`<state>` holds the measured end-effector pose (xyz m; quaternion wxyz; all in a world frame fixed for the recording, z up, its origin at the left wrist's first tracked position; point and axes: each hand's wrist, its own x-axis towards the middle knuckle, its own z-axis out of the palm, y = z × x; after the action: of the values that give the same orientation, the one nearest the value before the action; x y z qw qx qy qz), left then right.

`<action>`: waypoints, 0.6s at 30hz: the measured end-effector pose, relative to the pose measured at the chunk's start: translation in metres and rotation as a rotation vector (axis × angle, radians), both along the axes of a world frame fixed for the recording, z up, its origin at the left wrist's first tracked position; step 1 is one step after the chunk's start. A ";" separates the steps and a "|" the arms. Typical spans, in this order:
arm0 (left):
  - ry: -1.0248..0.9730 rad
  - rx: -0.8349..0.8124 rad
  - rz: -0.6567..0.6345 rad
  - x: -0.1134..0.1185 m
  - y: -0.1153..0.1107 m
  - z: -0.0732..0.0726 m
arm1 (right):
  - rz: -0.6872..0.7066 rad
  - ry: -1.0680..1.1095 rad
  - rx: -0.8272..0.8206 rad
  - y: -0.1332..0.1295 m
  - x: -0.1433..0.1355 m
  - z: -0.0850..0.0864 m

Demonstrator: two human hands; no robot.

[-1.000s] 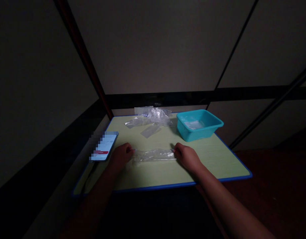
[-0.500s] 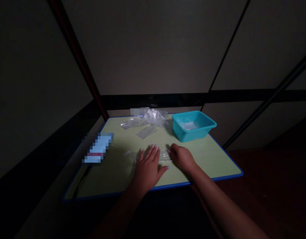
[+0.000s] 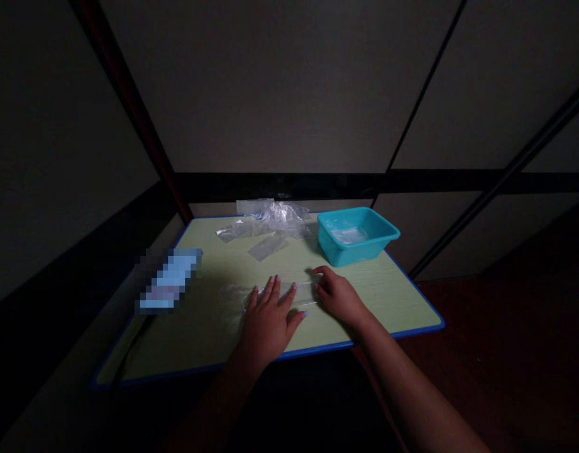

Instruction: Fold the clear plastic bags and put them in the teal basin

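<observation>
The left hand lies flat, fingers spread, on the clear plastic across the counter; the right hand curls at its edge, grip unclear.

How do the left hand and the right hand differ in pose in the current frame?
The left hand is palm down and spread, while the right hand is curled with one finger poking out. The left hand covers the middle of the clear plastic sleeve; the right hand is at its right end, its grip unclear. Both are bare, over the yellowish table.
</observation>
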<state>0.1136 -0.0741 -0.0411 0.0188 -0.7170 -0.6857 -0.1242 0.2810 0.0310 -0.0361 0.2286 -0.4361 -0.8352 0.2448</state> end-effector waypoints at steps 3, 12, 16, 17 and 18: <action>0.002 -0.009 -0.003 -0.001 0.000 0.001 | -0.015 -0.049 0.013 -0.004 -0.003 0.005; -0.015 -0.009 0.004 0.001 0.000 0.002 | -0.121 -0.095 0.113 -0.007 0.000 0.003; -0.014 -0.002 0.005 0.002 -0.001 0.002 | -0.163 -0.043 0.179 -0.012 0.008 0.004; -0.015 0.001 0.006 0.002 -0.001 0.002 | -0.156 -0.036 0.223 -0.015 0.009 0.004; -0.015 0.005 0.006 0.002 -0.001 0.002 | -0.134 -0.037 0.270 -0.019 0.010 0.005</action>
<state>0.1152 -0.0753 -0.0395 0.0157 -0.7140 -0.6876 -0.1310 0.2910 0.0118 -0.0310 0.2856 -0.4606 -0.8337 0.1062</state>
